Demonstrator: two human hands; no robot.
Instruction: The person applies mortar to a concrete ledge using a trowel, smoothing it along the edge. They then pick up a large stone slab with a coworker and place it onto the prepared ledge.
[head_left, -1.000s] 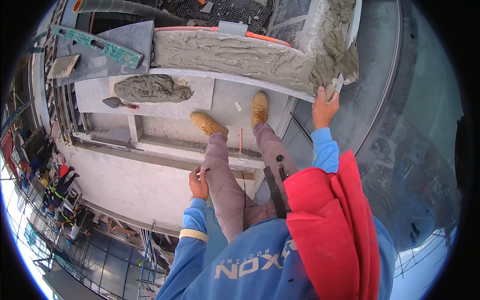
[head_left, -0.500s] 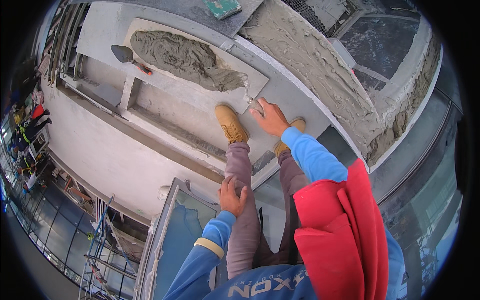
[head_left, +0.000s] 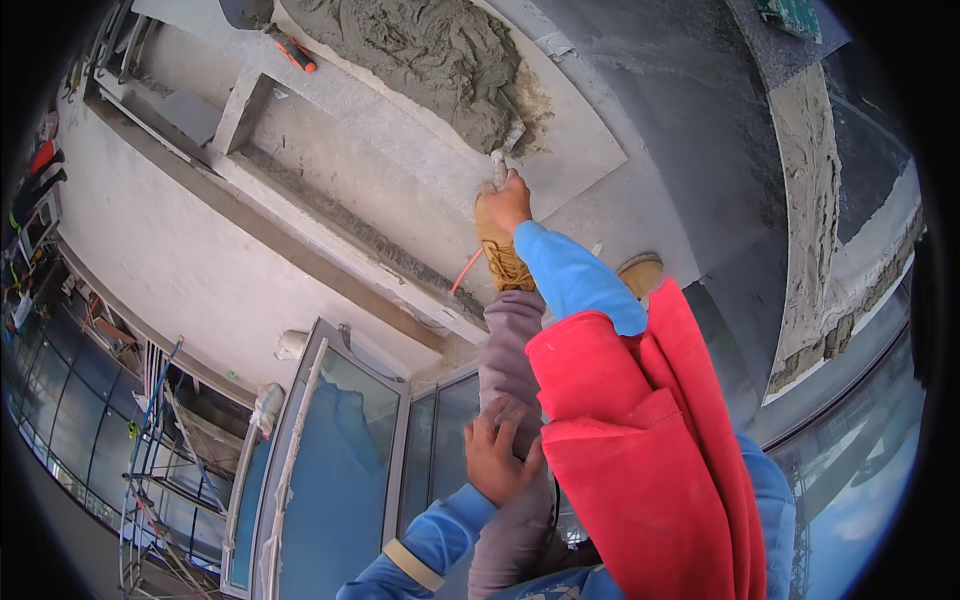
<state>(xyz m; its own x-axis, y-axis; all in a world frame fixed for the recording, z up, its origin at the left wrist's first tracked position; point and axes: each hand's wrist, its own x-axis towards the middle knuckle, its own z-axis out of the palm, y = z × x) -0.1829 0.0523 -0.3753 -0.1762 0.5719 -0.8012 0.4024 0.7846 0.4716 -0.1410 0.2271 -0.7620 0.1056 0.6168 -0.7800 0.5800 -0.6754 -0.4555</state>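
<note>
A pile of wet grey mortar lies on a pale board. My right hand is closed round the light handle of a trowel, whose blade is mostly buried in the near right end of the pile. Just below that hand is my tan boot. My left hand rests against my trouser leg near the knee, its fingers spread and nothing in them. A second trowel, with an orange and black handle, lies at the pile's far left.
On the right, a panel edge carries rough mortar, and a green block sits beyond it. Below left are a tilted framed glass pane and scaffolding. A red cloth hangs over my right arm.
My right hand has brought the trowel left and into the mortar's near end. The view has shifted closer to the board. My left hand stays at my leg.
</note>
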